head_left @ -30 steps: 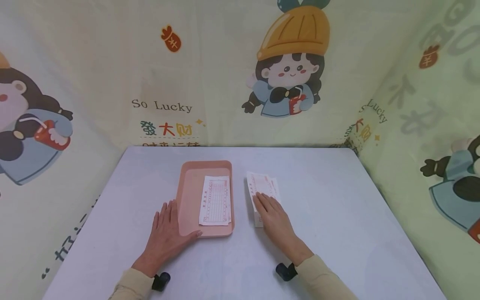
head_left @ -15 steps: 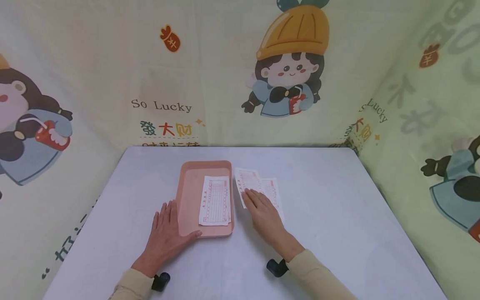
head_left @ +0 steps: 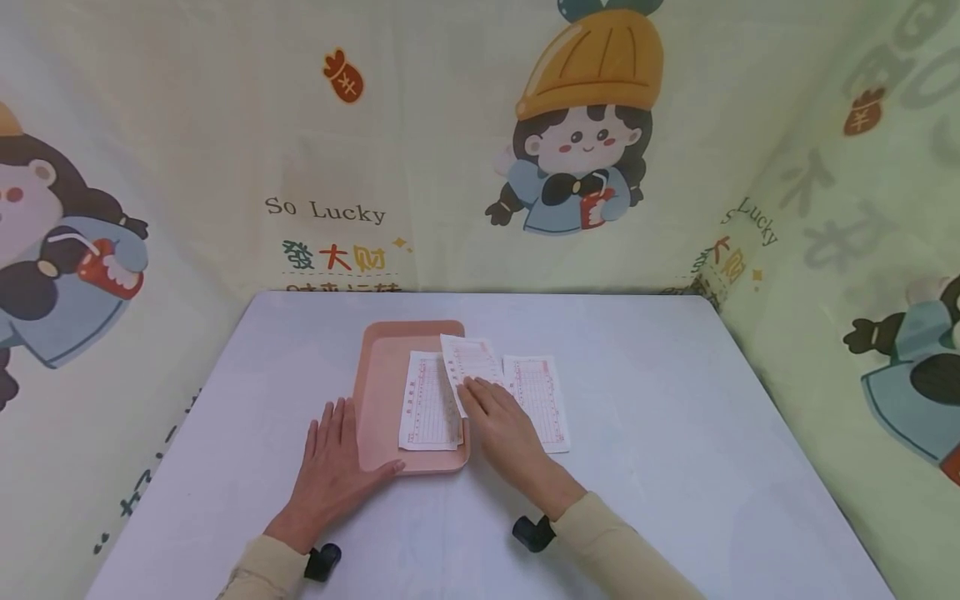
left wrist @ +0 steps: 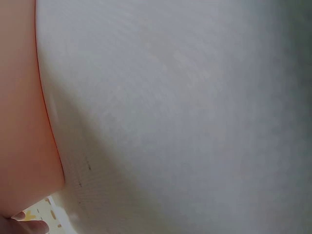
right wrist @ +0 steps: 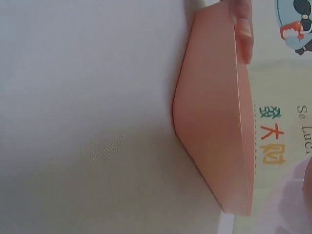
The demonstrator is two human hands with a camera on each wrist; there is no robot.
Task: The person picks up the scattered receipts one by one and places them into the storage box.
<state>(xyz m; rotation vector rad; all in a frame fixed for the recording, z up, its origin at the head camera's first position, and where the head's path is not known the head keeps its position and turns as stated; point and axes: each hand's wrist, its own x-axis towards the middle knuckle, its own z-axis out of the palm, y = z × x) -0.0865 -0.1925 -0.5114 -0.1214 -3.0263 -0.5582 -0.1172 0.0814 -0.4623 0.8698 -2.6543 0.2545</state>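
Observation:
In the head view a pink tray (head_left: 378, 383) lies on the table, with printed paper forms (head_left: 431, 400) in it. My left hand (head_left: 330, 454) rests at the tray's left side with straight fingers, its thumb on the near rim. My right hand (head_left: 510, 433) pinches a printed form (head_left: 468, 358), which is tilted over the tray's right rim and overlaps the forms inside. Its thumb is hidden under the paper. To the right, more printed forms (head_left: 543, 408) lie on the table. The right wrist view shows the tray's outer wall (right wrist: 209, 107) from low down.
The white table (head_left: 660, 467) reaches back to a cream cloth backdrop (head_left: 442, 150) with cartoon prints and lettering. Black wrist cameras, such as the one on the right wrist (head_left: 532, 533), sit below each hand. The left wrist view holds mostly pale table surface (left wrist: 170, 97).
My right hand has lifted a form off the right-hand pile and carried it left to the tray, uncovering the forms beneath. My left hand and the tray have stayed in place.

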